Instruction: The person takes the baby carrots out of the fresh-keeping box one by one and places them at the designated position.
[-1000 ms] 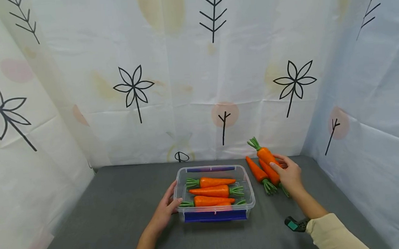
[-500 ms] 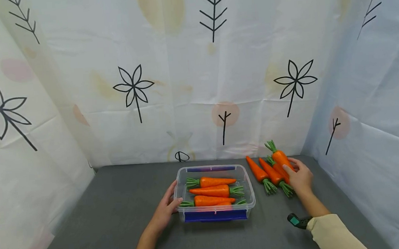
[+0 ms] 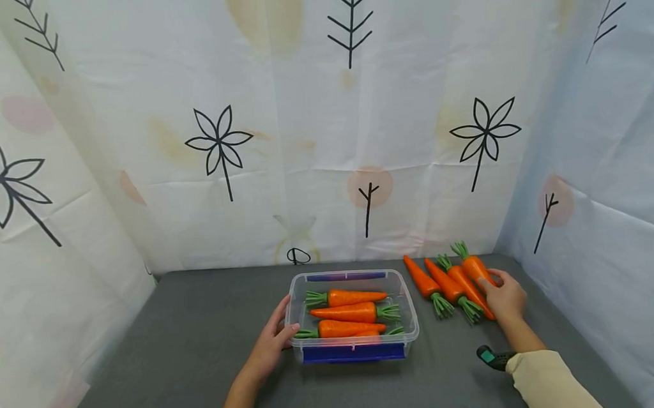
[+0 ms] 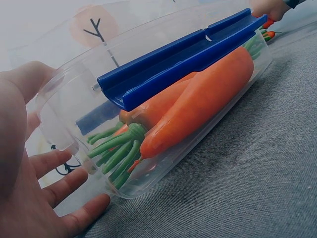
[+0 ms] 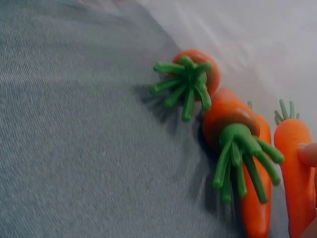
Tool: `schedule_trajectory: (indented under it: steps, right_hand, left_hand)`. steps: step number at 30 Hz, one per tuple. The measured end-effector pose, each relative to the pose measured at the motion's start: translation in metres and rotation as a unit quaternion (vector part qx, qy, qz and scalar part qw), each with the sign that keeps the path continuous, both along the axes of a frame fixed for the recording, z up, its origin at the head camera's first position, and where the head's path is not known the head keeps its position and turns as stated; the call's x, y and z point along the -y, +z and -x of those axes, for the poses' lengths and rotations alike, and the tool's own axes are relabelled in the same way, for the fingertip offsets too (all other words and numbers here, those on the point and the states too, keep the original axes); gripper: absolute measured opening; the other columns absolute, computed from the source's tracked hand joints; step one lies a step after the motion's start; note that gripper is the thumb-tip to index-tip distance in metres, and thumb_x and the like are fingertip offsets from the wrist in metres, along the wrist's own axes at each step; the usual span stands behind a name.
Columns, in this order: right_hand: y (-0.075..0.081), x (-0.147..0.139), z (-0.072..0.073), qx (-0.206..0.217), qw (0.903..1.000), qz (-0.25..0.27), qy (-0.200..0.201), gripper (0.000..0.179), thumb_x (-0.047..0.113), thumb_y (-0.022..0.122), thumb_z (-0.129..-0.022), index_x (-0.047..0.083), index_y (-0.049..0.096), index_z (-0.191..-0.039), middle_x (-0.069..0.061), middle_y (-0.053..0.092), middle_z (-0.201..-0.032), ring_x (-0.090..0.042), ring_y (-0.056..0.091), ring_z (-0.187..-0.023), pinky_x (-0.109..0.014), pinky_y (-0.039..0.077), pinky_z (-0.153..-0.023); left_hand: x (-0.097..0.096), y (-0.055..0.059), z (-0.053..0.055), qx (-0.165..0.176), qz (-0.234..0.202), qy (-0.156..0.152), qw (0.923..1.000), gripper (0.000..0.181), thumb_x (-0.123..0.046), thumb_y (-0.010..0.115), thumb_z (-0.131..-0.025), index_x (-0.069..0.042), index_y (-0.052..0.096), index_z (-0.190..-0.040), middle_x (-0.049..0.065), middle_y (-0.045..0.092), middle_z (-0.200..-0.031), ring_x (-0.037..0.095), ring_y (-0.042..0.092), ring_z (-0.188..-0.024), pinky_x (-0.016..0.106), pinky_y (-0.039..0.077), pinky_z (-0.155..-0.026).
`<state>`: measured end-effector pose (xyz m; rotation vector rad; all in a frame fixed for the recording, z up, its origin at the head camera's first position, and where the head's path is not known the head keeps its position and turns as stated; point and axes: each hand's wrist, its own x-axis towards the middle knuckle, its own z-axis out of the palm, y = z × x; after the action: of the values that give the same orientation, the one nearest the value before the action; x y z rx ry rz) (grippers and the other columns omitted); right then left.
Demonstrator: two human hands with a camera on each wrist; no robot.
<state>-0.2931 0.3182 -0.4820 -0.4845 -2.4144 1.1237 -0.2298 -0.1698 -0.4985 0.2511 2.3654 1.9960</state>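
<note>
At the right of the head view my right hand (image 3: 506, 293) holds an orange carrot (image 3: 475, 268) with a green top, between thumb and fingers. It lies rightmost in a row with several other carrots (image 3: 421, 278). The right wrist view shows the held carrot (image 5: 293, 171) at the right edge, partly covered by fingertips. My left hand (image 3: 270, 344) touches the left side of a clear plastic container (image 3: 409, 316), thumb on its rim. In the left wrist view, the fingers (image 4: 67, 187) are spread against the outside wall. Several carrots (image 3: 347, 314) lie inside the container.
A grey cloth (image 3: 200, 355) covers the table. A white printed curtain (image 3: 310, 135) stands behind and on both sides, close behind the loose carrots. Blue clasps (image 3: 353, 354) hang on the container's front and back sides.
My right hand has moved right and lowered the carrot beside the others in the row. The carrot left of it is now uncovered. My left hand and the container have stayed put.
</note>
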Motion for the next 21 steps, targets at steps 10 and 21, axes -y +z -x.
schedule_trajectory:
  steps: [10, 21]
  right_hand:
    - [-0.012, -0.011, -0.003, 0.038, 0.9991, -0.002, -0.016, 0.04, 0.021, 0.061, -0.095, -0.004, 0.056, -0.126, -0.032, 0.058, -0.116, -0.047, 0.05, -0.105, -0.056, 0.038, -0.09]
    - [-0.014, -0.014, -0.004, 0.07, 0.9974, -0.009, -0.016, 0.042, 0.023, 0.059, -0.094, -0.005, 0.056, -0.125, -0.032, 0.058, -0.112, -0.047, 0.05, -0.102, -0.055, 0.038, -0.088]
  left_hand:
    - [0.0, 0.002, -0.001, -0.004, -0.013, -0.003, 0.9999, 0.061, -0.018, 0.054, -0.1, -0.024, 0.027, -0.155, 0.018, 0.034, -0.151, 0.029, 0.053, -0.11, 0.038, 0.048, -0.085]
    - [0.001, -0.001, 0.001, -0.001, -0.004, -0.003, 1.0, 0.062, -0.025, 0.054, -0.1, -0.026, 0.026, -0.155, 0.018, 0.034, -0.151, 0.029, 0.053, -0.11, 0.038, 0.048, -0.086]
